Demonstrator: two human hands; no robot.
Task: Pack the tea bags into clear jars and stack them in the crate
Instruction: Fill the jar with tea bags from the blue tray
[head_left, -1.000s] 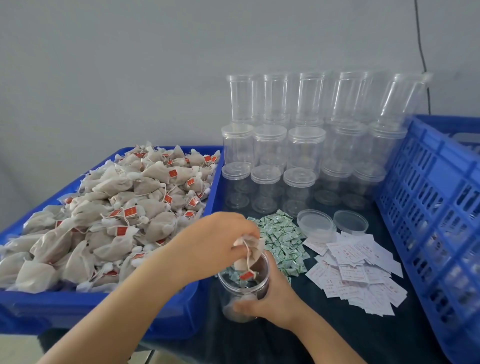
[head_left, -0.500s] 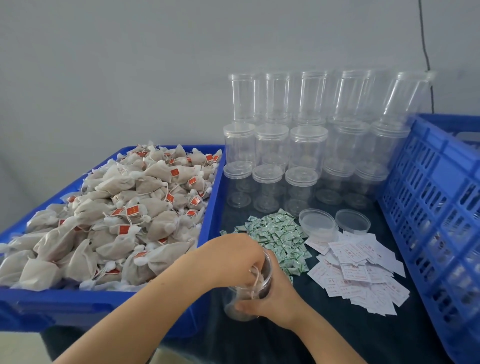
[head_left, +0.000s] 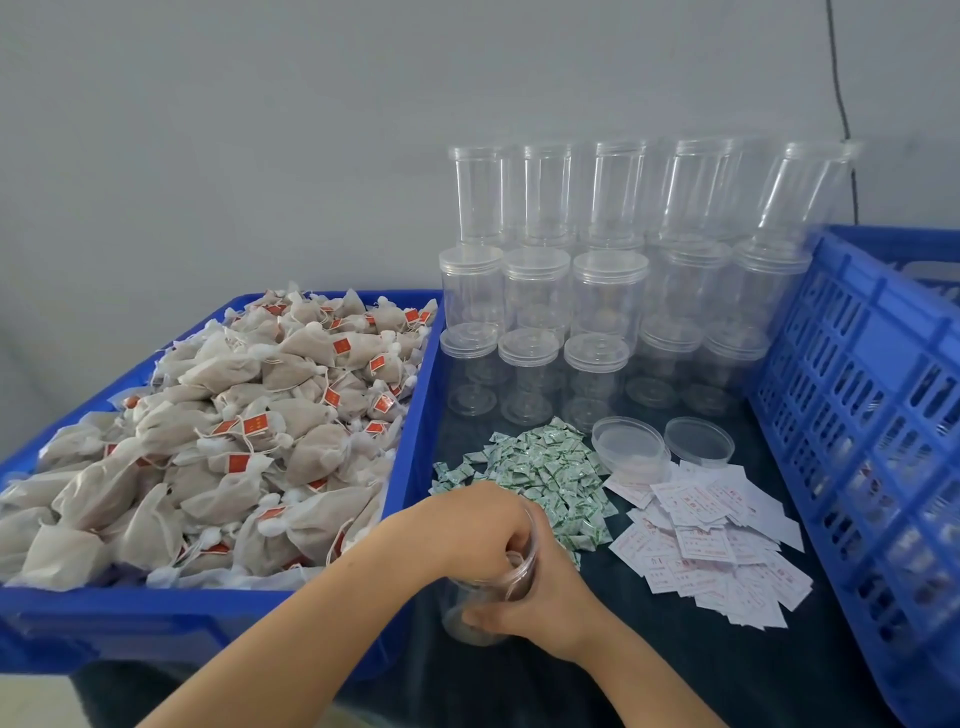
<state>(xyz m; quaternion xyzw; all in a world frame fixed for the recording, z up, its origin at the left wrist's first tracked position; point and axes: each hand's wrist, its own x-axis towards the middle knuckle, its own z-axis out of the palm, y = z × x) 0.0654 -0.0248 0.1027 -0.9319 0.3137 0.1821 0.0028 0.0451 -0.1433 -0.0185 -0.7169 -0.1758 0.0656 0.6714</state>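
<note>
A clear jar (head_left: 460, 621) stands on the dark table near the front edge. My right hand (head_left: 545, 605) grips it from the right side. My left hand (head_left: 467, 530) is over the jar's mouth, its fingers curled down inside around a tea bag that is mostly hidden. A heap of beige tea bags (head_left: 249, 426) with red tags fills the blue tray (head_left: 156, 618) on the left. The blue slatted crate (head_left: 872, 395) stands at the right.
Several empty clear jars (head_left: 535, 291), some with lids, are stacked against the back wall. Two loose lids (head_left: 631, 447) lie in front of them. A pile of small green sachets (head_left: 545, 478) and a pile of white paper labels (head_left: 711, 540) lie mid-table.
My left hand has come down from above the jar with the tea bag and pushed it inside; the bag and its red tag have dropped out of sight. The right hand kept holding the jar.
</note>
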